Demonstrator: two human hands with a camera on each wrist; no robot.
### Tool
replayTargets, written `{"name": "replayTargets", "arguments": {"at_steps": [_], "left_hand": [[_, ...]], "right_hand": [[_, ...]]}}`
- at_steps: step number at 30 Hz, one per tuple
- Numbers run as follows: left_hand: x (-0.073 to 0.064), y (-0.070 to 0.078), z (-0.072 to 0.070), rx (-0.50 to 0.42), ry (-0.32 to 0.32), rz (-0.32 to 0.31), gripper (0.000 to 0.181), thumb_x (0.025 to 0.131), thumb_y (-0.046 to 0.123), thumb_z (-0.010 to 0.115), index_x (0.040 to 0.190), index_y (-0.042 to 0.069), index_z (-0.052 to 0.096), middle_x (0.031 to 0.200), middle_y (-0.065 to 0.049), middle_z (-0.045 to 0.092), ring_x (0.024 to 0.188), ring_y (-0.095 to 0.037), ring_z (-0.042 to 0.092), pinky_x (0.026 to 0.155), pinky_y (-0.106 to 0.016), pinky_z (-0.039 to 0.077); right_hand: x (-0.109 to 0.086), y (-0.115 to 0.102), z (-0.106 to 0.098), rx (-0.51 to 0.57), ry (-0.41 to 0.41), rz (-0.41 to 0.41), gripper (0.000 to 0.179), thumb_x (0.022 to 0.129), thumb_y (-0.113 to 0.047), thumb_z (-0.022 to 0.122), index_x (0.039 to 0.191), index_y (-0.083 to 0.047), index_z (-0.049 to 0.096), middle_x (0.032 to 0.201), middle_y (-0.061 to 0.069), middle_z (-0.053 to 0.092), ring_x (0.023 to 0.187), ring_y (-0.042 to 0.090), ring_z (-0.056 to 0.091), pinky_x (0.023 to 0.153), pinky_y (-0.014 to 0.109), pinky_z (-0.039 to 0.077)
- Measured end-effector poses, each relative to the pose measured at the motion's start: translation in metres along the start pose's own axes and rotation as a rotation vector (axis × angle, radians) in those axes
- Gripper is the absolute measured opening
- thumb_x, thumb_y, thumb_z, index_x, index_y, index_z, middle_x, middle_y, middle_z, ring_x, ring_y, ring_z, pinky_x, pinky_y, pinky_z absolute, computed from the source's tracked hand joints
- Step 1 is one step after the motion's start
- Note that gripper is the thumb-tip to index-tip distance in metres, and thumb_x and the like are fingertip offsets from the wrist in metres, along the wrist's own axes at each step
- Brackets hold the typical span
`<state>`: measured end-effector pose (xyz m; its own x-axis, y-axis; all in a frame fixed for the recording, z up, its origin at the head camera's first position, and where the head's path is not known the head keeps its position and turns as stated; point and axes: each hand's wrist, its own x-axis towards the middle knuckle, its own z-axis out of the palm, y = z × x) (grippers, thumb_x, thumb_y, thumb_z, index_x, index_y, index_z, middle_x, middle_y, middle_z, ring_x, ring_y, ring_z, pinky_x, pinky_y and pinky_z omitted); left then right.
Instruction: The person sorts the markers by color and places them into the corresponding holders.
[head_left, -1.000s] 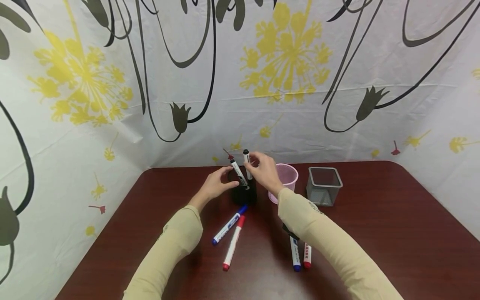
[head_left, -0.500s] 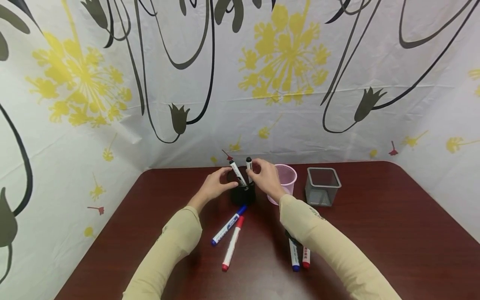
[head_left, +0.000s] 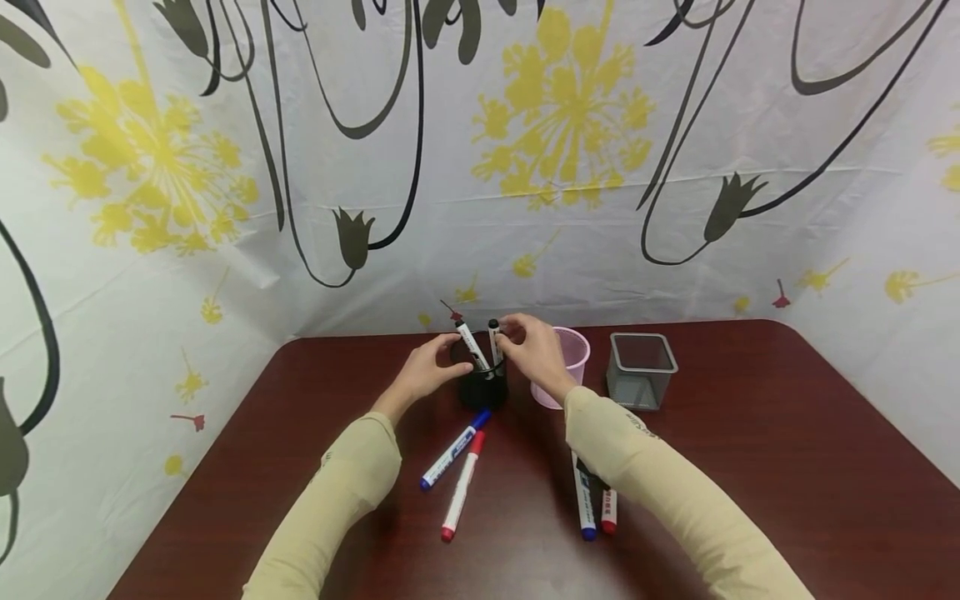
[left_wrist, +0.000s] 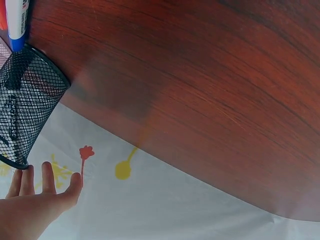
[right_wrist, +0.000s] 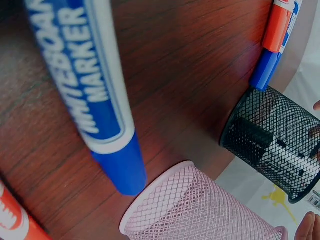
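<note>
A black mesh pen cup (head_left: 483,390) stands at the table's far side with two black-capped whiteboard markers in it. One marker (head_left: 472,346) leans left; the other marker (head_left: 495,337) stands nearly upright at the cup's right. My left hand (head_left: 423,371) is at the cup's left rim, thumb in front and fingers extended; in the left wrist view its fingertips reach the rim. At the right of the cup is my right hand (head_left: 532,354), thumb and fingers parted close beside the upright marker. Only its fingers (right_wrist: 307,227) show in the right wrist view.
A pink mesh cup (head_left: 573,350) and a grey square mesh holder (head_left: 643,387) stand to the right. A blue marker (head_left: 453,454) and a red marker (head_left: 462,492) lie before the black cup. Another blue marker (head_left: 585,504) and red marker (head_left: 609,510) lie partly under the right sleeve.
The upright marker has gone down into the black cup, and my right hand has lowered with it and let go. My left hand has stayed at the cup.
</note>
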<state>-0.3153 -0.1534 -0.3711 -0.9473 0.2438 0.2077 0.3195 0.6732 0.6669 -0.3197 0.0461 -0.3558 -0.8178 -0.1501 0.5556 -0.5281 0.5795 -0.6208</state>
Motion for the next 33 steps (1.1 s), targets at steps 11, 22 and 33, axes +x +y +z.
{"name": "replayTargets", "arguments": {"at_steps": [11,22,33], "left_hand": [[0.0,-0.001,0.002,-0.004,0.01,-0.018,0.06,0.076,0.029,0.07,0.126,0.007,0.047,0.123,-0.011,0.049,0.112,-0.025,0.044,0.091,-0.04,0.035],[0.002,-0.001,0.001,0.013,0.032,0.014,0.058,0.075,0.028,0.07,0.125,0.007,0.049,0.121,-0.011,0.051,0.11,-0.024,0.046,0.091,-0.038,0.034],[0.002,-0.003,0.002,0.007,0.027,0.007,0.057,0.075,0.028,0.07,0.124,0.008,0.049,0.121,-0.011,0.051,0.11,-0.025,0.046,0.091,-0.039,0.034]], "right_hand": [[-0.004,-0.001,-0.013,0.012,-0.01,-0.083,0.024,0.078,-0.014,0.065,0.1,-0.004,0.064,0.086,0.005,0.063,0.071,0.015,0.058,0.064,0.031,0.045],[-0.003,0.004,-0.052,-0.048,-0.011,-0.21,0.023,0.079,-0.015,0.066,0.1,-0.006,0.064,0.089,0.005,0.062,0.074,0.017,0.059,0.064,0.032,0.049],[-0.008,0.026,-0.094,-0.24,-0.038,-0.292,0.026,0.079,-0.018,0.065,0.102,-0.007,0.063,0.093,0.005,0.061,0.079,0.019,0.058,0.061,0.034,0.046]]}}
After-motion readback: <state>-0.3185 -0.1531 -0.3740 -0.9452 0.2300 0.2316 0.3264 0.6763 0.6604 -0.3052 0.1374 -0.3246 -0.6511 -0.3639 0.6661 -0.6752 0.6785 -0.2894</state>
